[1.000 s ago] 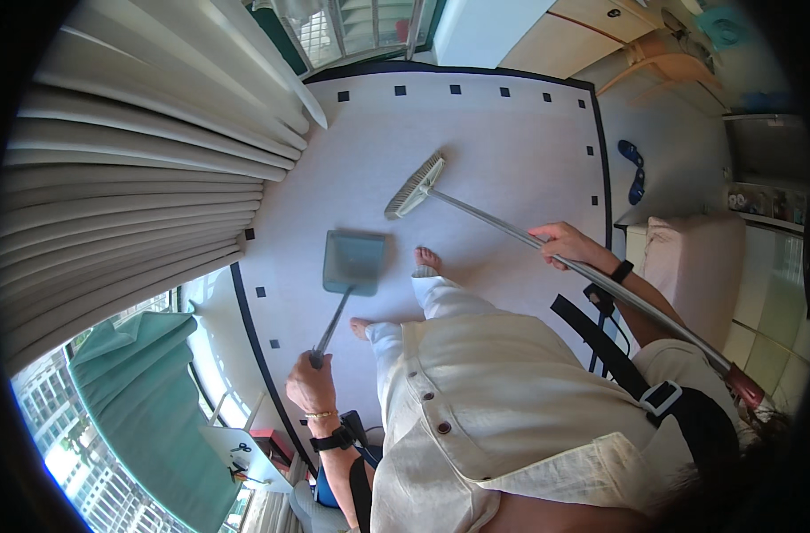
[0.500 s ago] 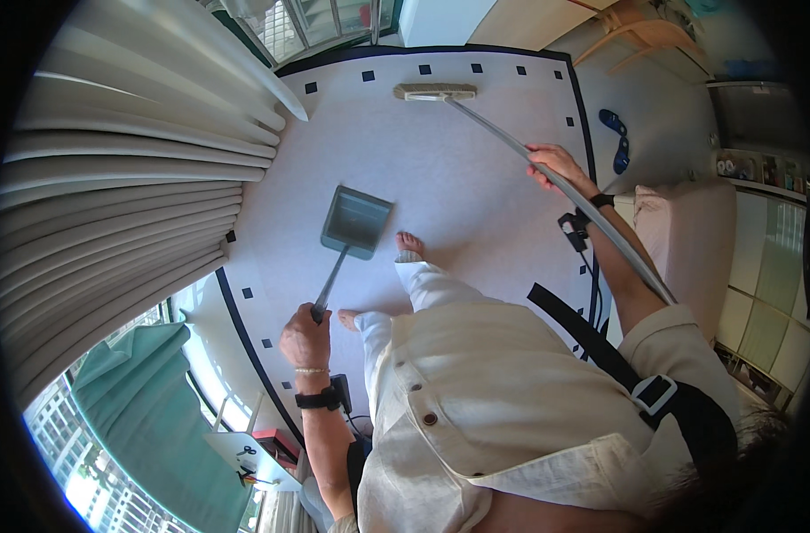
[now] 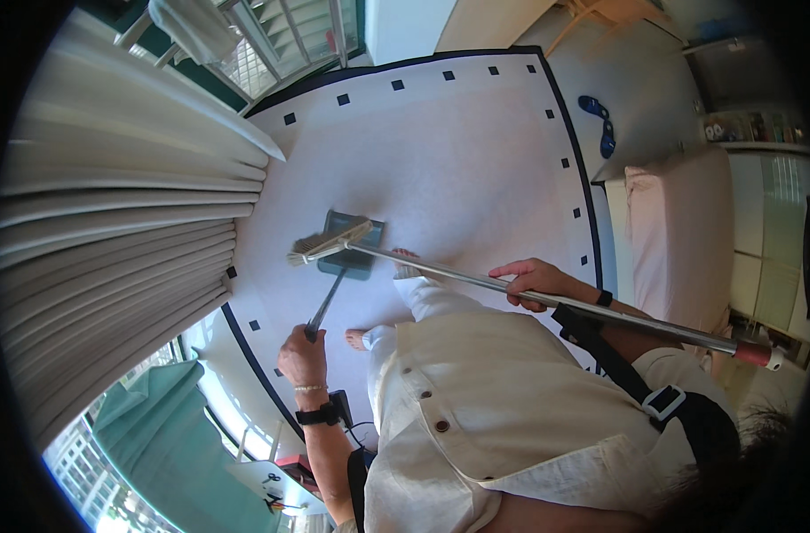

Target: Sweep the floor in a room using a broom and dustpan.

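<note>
Our left hand (image 3: pixel 304 357) gripping the dustpan (image 3: pixel 355 242) handle, right hand (image 3: pixel 536 282) holding the broom (image 3: pixel 329 241) over the dustpan on the floor (image 3: pixel 458 151).

Broom head (image 3: pixel 329 242): we see it on the dustpan (image 3: pixel 356 258), in front of our feet.
Left hand (image 3: pixel 303 358): behind the dustpan, on its handle.
Right hand (image 3: pixel 531 282): on the broom stick, right of the dustpan.
Curtain (image 3: pixel 112 231): on our left.
Sofa (image 3: pixel 680 240): on our right.

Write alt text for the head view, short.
Seen from above, a person in a white shirt sweeps a pale tiled floor: the right hand grips a long metal broom whose bristles sit at a dustpan, its handle held by the left hand. Curtains hang left.
</note>
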### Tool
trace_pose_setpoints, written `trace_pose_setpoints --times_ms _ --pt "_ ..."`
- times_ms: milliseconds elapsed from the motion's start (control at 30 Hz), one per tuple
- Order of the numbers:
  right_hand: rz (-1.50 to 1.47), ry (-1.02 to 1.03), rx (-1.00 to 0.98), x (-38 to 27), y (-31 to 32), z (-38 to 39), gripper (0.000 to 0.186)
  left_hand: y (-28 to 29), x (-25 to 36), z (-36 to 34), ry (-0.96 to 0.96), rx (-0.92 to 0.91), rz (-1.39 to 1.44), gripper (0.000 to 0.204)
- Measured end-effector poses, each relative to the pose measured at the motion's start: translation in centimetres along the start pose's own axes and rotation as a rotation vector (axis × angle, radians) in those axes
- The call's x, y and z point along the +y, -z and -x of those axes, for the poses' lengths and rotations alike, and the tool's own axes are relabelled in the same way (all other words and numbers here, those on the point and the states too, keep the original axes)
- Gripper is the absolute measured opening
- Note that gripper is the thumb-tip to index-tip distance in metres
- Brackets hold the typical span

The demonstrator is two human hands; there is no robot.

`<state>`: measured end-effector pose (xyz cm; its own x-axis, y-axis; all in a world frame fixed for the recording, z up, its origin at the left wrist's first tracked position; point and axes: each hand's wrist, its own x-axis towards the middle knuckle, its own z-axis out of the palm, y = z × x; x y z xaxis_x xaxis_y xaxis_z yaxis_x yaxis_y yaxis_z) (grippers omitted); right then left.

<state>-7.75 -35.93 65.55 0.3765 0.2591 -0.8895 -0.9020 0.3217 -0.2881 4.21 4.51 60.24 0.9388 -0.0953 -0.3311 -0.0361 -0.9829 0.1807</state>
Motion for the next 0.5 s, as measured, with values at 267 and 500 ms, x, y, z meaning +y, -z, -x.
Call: trace_pose_setpoints --times_ms 267,500 --pt "0.157 0.251 0.252 0.5 3.8 -2.0 0.051 1.6 -3.8 2.9 0.04 0.003 0.008 0.024" --pt "-0.014 0.4 0.505 1.4 6.3 -3.6 0.04 2.9 -11.6 6.6 0.043 -0.03 -0.024 0.026"
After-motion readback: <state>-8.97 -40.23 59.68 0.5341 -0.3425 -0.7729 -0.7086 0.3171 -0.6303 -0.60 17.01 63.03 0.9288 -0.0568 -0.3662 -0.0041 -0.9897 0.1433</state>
